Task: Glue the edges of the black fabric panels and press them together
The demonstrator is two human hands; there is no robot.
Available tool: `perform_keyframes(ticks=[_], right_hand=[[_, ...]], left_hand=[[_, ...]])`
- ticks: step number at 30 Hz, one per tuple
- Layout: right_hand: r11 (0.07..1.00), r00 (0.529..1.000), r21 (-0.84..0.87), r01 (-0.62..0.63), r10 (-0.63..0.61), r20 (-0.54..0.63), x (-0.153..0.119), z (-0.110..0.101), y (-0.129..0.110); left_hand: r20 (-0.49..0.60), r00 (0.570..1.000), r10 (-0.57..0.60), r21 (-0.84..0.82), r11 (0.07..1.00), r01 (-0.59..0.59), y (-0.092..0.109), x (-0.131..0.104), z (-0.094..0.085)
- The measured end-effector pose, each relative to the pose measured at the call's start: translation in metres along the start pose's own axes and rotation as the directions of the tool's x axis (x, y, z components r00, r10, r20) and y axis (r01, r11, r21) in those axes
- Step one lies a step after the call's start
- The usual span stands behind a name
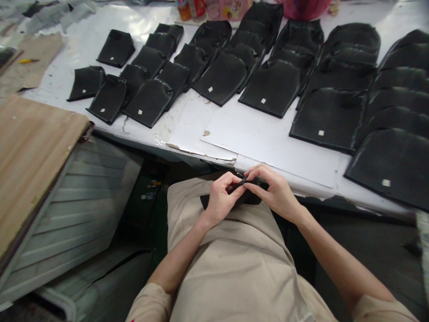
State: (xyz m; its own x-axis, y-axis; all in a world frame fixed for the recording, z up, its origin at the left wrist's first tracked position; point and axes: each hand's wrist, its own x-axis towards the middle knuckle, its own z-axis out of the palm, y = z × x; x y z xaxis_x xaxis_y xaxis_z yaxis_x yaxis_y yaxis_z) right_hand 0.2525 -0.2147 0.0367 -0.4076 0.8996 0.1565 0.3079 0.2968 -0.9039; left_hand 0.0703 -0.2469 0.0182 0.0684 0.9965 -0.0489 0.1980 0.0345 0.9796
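Note:
A small black leather-like piece (250, 198) lies over my lap on the beige cloth (228, 255), just below the table's front edge. My left hand (224, 193) pinches its upper edge between thumb and forefinger. Close beside it, my right hand (270, 188) pinches the same edge, so the fingertips of both hands nearly meet. The edge looks folded or bunched where the fingers press. Part of the piece is hidden behind my hands. On the table ahead, similar black pieces (270, 87) lie in overlapping rows, several with a small white square near the bottom edge.
The white-covered table (268, 134) has a worn, torn front edge. A wooden board (36, 147) tops a slatted grey cabinet (73, 192) at left. A yellow pen (28, 61) lies on brown card. Bottles (197, 9) and a pink basin (306, 6) stand at the back.

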Motion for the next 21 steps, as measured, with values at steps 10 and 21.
perform_keyframes(ticks=[10, 21], right_hand=[[0.995, 0.998, 0.079, 0.057, -0.056, -0.005, -0.004, 0.002, -0.006], [0.950, 0.991, 0.284, -0.131, 0.127, 0.034, -0.005, -0.005, 0.010]], left_hand=[[0.040, 0.999, 0.014, -0.086, 0.996, -0.010, 0.000, 0.000, 0.000], [0.075, 0.990, -0.118, -0.239, 0.962, 0.133, 0.005, 0.000, -0.006]])
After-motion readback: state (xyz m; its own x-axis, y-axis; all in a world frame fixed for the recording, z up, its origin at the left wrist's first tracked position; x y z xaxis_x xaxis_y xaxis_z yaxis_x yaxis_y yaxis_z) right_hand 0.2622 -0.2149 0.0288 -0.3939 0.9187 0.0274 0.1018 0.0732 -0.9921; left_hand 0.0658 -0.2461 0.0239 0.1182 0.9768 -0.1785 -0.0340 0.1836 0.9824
